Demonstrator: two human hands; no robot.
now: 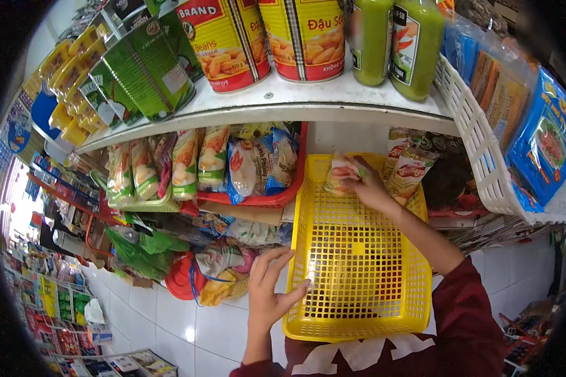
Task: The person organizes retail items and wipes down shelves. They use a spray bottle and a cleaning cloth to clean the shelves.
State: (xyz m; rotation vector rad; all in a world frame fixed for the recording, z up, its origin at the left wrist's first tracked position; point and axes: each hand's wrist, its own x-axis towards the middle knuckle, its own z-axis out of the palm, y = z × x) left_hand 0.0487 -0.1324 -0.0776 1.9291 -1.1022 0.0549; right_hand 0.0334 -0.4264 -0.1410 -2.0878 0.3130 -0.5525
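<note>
A yellow perforated plastic basket (pixel 300 264) lies lengthwise in front of me, its far end at the shelf and its near end by my shirt. At the far end, my right hand (pixel 370 185) is closed on a small plastic packet (pixel 339 179) with red, white and green print, a little blurred. Similar snack packets (pixel 410 171) stand just right of that hand, by the basket's far right corner. My left hand (pixel 271 286) is beside the basket's left rim, thumb and fingers apart, with nothing in it.
Overhead, a white shelf (pixel 321 113) carries cans (pixel 302 41), green sauce bottles (pixel 415 50) and a white basket (pixel 478 132) of packets. Below left, a red tray (pixel 302 160) holds bagged goods (pixel 248 164). Bags (pixel 217 264) sit near the tiled floor (pixel 170 314).
</note>
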